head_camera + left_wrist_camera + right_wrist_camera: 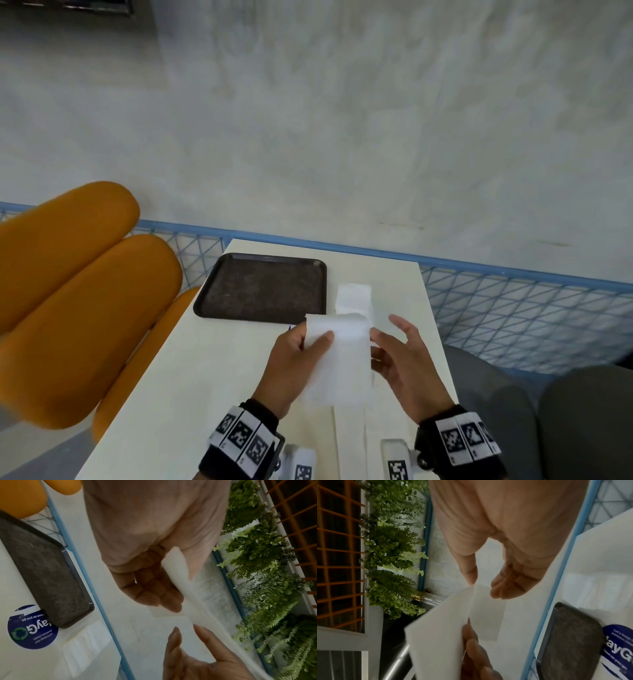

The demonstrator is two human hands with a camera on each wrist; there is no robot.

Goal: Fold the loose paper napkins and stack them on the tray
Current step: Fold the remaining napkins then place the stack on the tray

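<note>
Nearest the camera, the person has one paper napkin (339,359) lifted off the worktop (191,373), held up between both hands. The left hand (291,363) has its thumb laid over the front of the sheet with the fingers behind it, so it's pinching the left edge. That looks like the anchor side, keeping the sheet taut so the other edge can be brought across. The right hand (404,363) sits at the right edge with fingers spread and relaxed; the right wrist view shows thumb and fingertips just meeting the paper's top corner rather than clamping it. My guess is it's about to take that edge and start the fold, since the sheet is mostly flat apart from one soft crease down it.

Just past the hands, a second napkin (353,298) lies on the worktop, already doubled up by the look of it and parked beside the tray, probably waiting to be stacked.

Next to it on the left is the dark tray (212,291), with nothing on it, so the stacking hasn't begun. It's close enough to drop folded ones in without reaching.

A blue round sticker (32,627) peeks out from under the tray's near corner. Orange seat cushions (78,294) sit off to the left, and a blue wire-mesh railing (513,308) runs behind the worktop.
</note>
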